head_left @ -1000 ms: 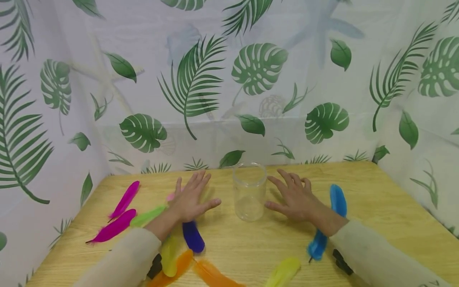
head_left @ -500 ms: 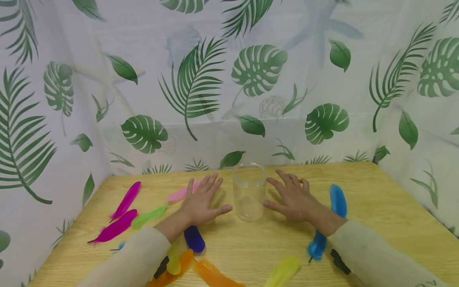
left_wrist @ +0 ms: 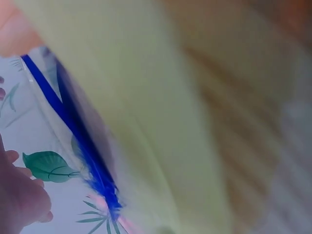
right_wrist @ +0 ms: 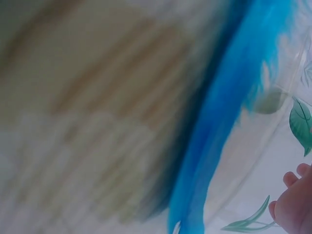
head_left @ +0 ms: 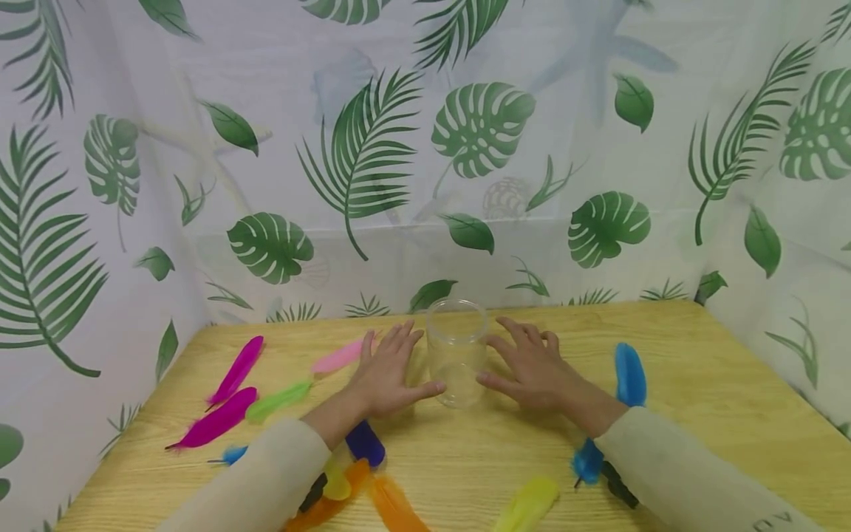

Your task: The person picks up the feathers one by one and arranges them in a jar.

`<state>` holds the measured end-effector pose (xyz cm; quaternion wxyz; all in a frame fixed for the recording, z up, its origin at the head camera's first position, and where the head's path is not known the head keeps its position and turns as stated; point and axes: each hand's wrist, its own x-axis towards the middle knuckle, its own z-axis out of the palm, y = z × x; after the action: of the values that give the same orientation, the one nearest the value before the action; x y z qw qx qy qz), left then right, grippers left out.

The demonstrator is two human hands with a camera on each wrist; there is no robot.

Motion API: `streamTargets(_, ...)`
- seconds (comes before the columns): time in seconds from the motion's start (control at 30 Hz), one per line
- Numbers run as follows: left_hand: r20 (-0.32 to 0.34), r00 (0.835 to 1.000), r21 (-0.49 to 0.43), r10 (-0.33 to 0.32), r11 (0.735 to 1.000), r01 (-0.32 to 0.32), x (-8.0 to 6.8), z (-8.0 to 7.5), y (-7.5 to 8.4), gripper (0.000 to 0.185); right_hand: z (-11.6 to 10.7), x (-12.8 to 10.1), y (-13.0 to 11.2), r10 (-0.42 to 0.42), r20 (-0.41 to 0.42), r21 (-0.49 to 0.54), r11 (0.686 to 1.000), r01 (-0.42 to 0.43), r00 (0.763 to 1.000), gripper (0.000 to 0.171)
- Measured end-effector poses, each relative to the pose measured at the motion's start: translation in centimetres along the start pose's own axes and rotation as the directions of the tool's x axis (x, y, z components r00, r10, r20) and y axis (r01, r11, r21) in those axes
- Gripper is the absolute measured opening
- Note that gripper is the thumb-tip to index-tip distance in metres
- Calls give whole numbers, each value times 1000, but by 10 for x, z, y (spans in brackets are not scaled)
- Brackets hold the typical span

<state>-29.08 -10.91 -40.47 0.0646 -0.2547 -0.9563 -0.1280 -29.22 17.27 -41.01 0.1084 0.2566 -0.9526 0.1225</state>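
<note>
A clear, open-topped plastic jar (head_left: pixel 457 351) stands upright near the back of the wooden table, between the two hands. My left hand (head_left: pixel 388 375) is spread at its left side, the thumb reaching in front of the jar's lower edge. On the other side my right hand (head_left: pixel 535 369) has its fingers apart and slightly bent, the thumb and index fingertips at the jar's wall. Whether either hand touches it is hard to tell. In the wrist views, parts of the left hand (left_wrist: pixel 22 195) and right hand (right_wrist: pixel 295 202) show beside large blurred close-up feathers.
Feathers lie left: magenta (head_left: pixel 216 419), green (head_left: pixel 279 401), pink (head_left: pixel 339 357), dark blue (head_left: pixel 366 443). Orange (head_left: pixel 395 506) and yellow (head_left: pixel 528 502) ones lie in front. Blue feathers (head_left: pixel 630 375) are by the right forearm. A leaf-print cloth (head_left: pixel 399 170) encloses the table (head_left: pixel 698 414).
My left hand has moved right to the jar, uncovering the pink feather. My right hand has shifted slightly left. The jar stands a little further left.
</note>
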Motion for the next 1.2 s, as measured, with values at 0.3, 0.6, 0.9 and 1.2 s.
streamTargets(0.3, -133, 988, 31, 79, 997, -75, 5, 7, 7, 93, 4, 6, -13, -96, -26, -48, 994, 94, 995, 58)
streamTargets(0.6, -188, 977, 46, 105, 994, -98, 8, 12, 8, 82, 9, 9, -19, -163, -64, -127, 980, 154, 985, 55)
streamTargets(0.9, -187, 974, 67, 126, 991, -116, 9, 15, 7, 82, 12, 7, -19, -184, -63, -93, 980, 178, 981, 50)
streamTargets(1.2, -220, 964, 126, 150, 984, -124, 11, 13, 6, 80, 11, 10, -18, -215, -78, -124, 971, 204, 974, 51)
